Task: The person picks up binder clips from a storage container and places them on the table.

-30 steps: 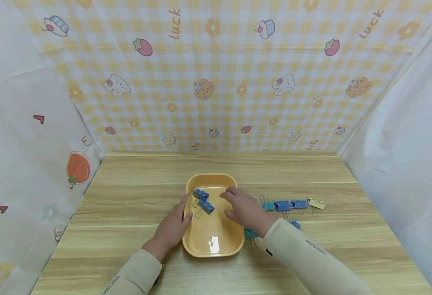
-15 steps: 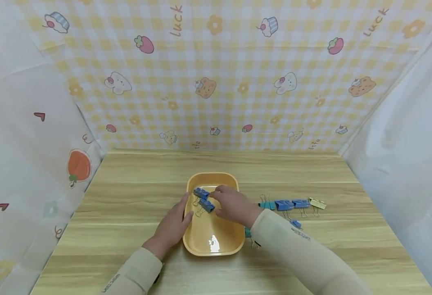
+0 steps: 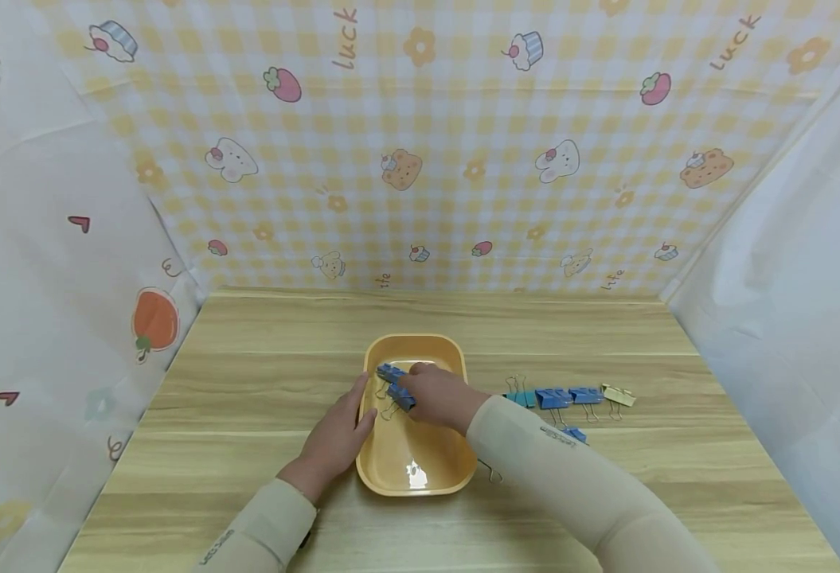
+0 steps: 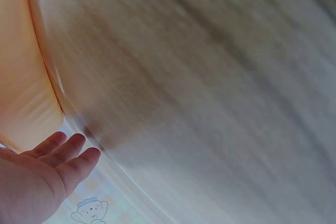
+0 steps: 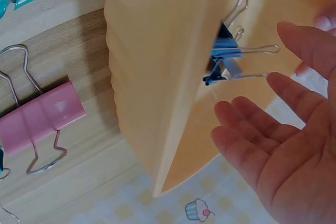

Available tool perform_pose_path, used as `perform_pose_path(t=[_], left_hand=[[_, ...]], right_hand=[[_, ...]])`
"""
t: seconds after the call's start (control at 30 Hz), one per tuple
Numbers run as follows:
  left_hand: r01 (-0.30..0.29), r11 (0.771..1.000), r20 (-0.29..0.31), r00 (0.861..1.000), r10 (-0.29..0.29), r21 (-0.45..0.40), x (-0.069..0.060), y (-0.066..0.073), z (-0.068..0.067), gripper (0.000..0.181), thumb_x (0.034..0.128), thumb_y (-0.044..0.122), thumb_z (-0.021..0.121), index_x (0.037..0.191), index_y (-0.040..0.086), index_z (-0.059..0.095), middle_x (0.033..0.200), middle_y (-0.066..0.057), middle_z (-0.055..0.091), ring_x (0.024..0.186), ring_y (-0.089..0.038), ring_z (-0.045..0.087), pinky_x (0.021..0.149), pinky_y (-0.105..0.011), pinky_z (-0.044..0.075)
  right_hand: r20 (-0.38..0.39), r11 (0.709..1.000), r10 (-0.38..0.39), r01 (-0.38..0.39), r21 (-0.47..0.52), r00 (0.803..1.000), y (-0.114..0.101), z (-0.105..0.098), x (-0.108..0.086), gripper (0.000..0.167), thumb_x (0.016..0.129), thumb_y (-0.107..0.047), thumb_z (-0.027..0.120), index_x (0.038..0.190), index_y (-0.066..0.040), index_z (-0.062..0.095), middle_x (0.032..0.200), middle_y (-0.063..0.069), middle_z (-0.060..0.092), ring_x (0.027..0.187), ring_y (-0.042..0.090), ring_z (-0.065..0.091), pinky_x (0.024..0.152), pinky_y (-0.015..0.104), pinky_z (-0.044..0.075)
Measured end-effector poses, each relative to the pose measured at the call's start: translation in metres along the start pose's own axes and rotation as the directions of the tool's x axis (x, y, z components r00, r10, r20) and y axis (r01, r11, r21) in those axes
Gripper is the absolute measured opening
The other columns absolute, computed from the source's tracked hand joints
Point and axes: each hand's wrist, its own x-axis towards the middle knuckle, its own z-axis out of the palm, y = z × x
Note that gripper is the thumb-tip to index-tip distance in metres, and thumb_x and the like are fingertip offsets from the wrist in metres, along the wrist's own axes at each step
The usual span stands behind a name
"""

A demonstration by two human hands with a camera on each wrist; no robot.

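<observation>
Two blue binder clips lie in the yellow-orange tray (image 3: 408, 458): a farther clip (image 3: 389, 372) and a nearer clip (image 3: 400, 397). My left hand (image 3: 330, 438) rests along the tray's left wall with its fingers extended. Over the tray reaches my right hand (image 3: 443, 398), its fingertips at the two clips. In the right wrist view, the thumb and index finger stand spread beside the wire handles of a blue binder clip (image 5: 226, 51). The other fingers are loosely bent there, and no firm pinch shows. My right hand partly hides the clips in the head view.
Right of the tray, a teal binder clip (image 3: 523, 399), two blue ones (image 3: 552, 399) and a pale yellow one (image 3: 618, 395) form a row. A small blue clip (image 3: 575, 434) lies nearer. A pink clip (image 5: 42, 116) shows beside the tray in the right wrist view.
My right hand has moved left across the tray to the blue binder clips. Its sleeve now covers the teal clip near the tray's right side. My left hand stays in place.
</observation>
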Motion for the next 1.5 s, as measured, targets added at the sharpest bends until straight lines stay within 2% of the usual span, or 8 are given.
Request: perform_pose_path(t=[0.1,0.2,0.33,0.73,1.0,1.27,1.5], left_hand=[[-0.006,1.000,-0.005,1.000,0.006,0.006,0.000,0.000,0.000,0.063,0.1020,0.029,0.046,0.155,0.010,0.017,0.146,-0.022,0.043,0.132,-0.039,0.042,0.105,-0.055,0.038],[-0.012,1.000,-0.008,1.000,0.012,0.005,-0.001,0.001,-0.001,0.063,0.1018,0.028,0.047,0.155,0.009,0.018,0.145,-0.023,0.043,0.131,-0.040,0.043,0.104,-0.055,0.039],[-0.016,1.000,-0.011,1.000,0.016,-0.005,-0.001,0.002,-0.001,0.063,0.1016,0.027,0.048,0.155,0.009,0.019,0.143,-0.023,0.045,0.129,-0.040,0.045,0.102,-0.055,0.040],[-0.019,1.000,-0.025,1.000,0.019,0.004,0.000,0.001,-0.001,0.063,0.1014,0.029,0.047,0.155,0.009,0.020,0.141,-0.023,0.047,0.127,-0.040,0.047,0.102,-0.054,0.041],[-0.024,1.000,-0.020,0.999,0.024,0.003,-0.001,0.000,0.001,0.063,0.1017,0.028,0.048,0.155,0.009,0.020,0.141,-0.023,0.047,0.127,-0.041,0.047,0.100,-0.055,0.042],[-0.024,1.000,-0.015,1.000,0.024,-0.001,-0.001,0.000,0.000,0.063,0.1019,0.028,0.048,0.155,0.010,0.019,0.143,-0.023,0.045,0.129,-0.041,0.046,0.101,-0.055,0.041],[-0.014,1.000,-0.004,1.000,0.014,-0.015,-0.002,0.001,-0.002,0.063,0.1021,0.029,0.046,0.155,0.011,0.018,0.147,-0.022,0.042,0.132,-0.040,0.042,0.105,-0.055,0.038]], right_hand=[[0.013,0.999,0.000,0.000,-0.033,1.000,-0.002,0.001,0.004,0.052,0.085,-0.021,0.074,0.134,-0.019,0.058,0.129,0.009,0.057,0.104,0.024,0.061,0.077,0.034,0.055],[0.025,0.998,0.000,0.001,-0.056,1.000,-0.005,0.000,0.008,0.050,0.085,-0.021,0.073,0.133,-0.020,0.059,0.126,0.009,0.059,0.099,0.023,0.062,0.073,0.032,0.055],[0.035,0.997,0.002,0.001,-0.077,0.999,-0.007,-0.001,0.013,0.051,0.084,-0.020,0.073,0.133,-0.020,0.059,0.120,0.008,0.061,0.097,0.023,0.064,0.075,0.033,0.055],[0.104,0.991,0.027,-0.013,-0.130,0.994,-0.008,0.002,0.026,0.053,0.085,-0.020,0.073,0.135,-0.019,0.056,0.114,0.006,0.064,0.088,0.017,0.063,0.070,0.030,0.054],[0.100,0.989,0.033,-0.019,-0.145,0.994,-0.008,0.005,0.031,0.045,0.084,-0.017,0.073,0.128,-0.021,0.060,0.107,0.003,0.065,0.087,0.017,0.063,0.072,0.032,0.054],[0.120,0.990,0.034,-0.017,-0.138,0.992,-0.009,0.006,0.034,0.041,0.087,-0.017,0.072,0.126,-0.021,0.061,0.110,0.002,0.067,0.093,0.017,0.064,0.078,0.031,0.053],[0.123,0.990,0.025,-0.007,-0.144,0.992,-0.010,0.011,0.038,0.026,0.090,-0.015,0.067,0.116,-0.017,0.061,0.098,0.002,0.067,0.079,0.014,0.060,0.070,0.029,0.053]])
